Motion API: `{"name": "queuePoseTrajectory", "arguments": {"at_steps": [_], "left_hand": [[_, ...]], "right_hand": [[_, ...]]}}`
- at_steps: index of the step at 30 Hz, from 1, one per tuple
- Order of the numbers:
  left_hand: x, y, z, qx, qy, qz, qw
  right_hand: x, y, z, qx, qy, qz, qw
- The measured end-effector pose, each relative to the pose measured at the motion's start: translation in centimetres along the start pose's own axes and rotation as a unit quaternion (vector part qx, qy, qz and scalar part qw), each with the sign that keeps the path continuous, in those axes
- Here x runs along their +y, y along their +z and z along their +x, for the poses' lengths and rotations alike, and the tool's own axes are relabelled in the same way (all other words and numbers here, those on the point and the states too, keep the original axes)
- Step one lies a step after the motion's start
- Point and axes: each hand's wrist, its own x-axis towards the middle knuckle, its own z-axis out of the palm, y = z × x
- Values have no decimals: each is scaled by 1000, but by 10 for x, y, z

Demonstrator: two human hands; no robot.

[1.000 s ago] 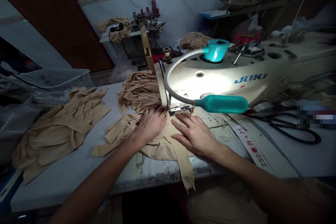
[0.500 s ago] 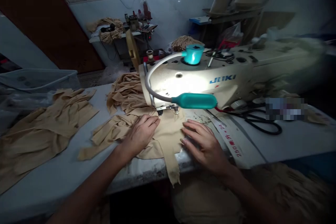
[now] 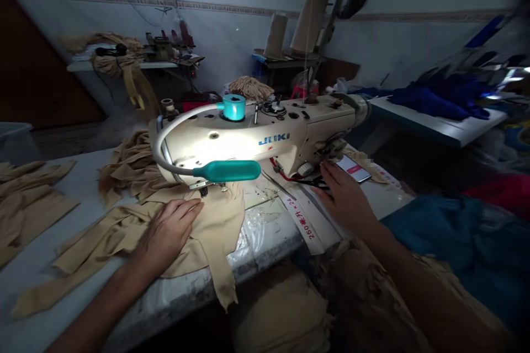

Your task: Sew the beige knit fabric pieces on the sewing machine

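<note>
Tan knitted fabric piece (image 3: 221,220): spread on the white worktop (image 3: 85,196), its far edge lying at the dark metal presser foot (image 3: 203,191), its narrow tail hung over the front edge.
Left hand (image 3: 171,231): laid over the fabric with fingers extended and close together, nothing seen to be gripped.
Right hand (image 3: 348,198): stretched out beside the base of the cream metal sewing machine (image 3: 244,138), fingers spread; contact with the black cable (image 3: 310,180) cannot be told.
Fabric risk: the piece could be skewed or puckered, since it is steadied by one hand only; if the tail were caught at the edge, it could be dragged out of line.
Finger risk: the left fingertips could be pinched or pricked if the machine were run, as they are placed near the foot.
Phone risk: the flat, lit-screened phone (image 3: 354,169) could be nudged by the right hand, which is placed just beside it.
Machine brand: "JUKI" is printed in blue capitals.
White paper strip (image 3: 301,220): "250毫升 × 24" is marked in red.
Phone screen: a red band is shown; its text is too small to be read.
</note>
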Motion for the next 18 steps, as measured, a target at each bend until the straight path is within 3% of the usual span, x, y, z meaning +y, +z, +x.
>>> {"name": "queuePoseTrajectory", "arguments": {"at_steps": [5,8,10,12,15,18], "left_hand": [[11,-11,1,-28,0,18,999],[13,-14,1,-37,-8,24,999],[13,-13,0,-37,-12,26,999],[11,-10,0,-33,-11,28,999],[8,-9,0,-32,-6,24,999],[3,-13,3,-43,0,7,999]], "right_hand": [[13,24,-14,-18,-10,26,999],[18,26,-15,-17,-21,44,999],[9,21,-14,7,-12,51,999],[-16,14,-12,41,16,49,998],[-86,7,-9,107,43,75,991],[-168,15,5,46,-49,241,968]]}}
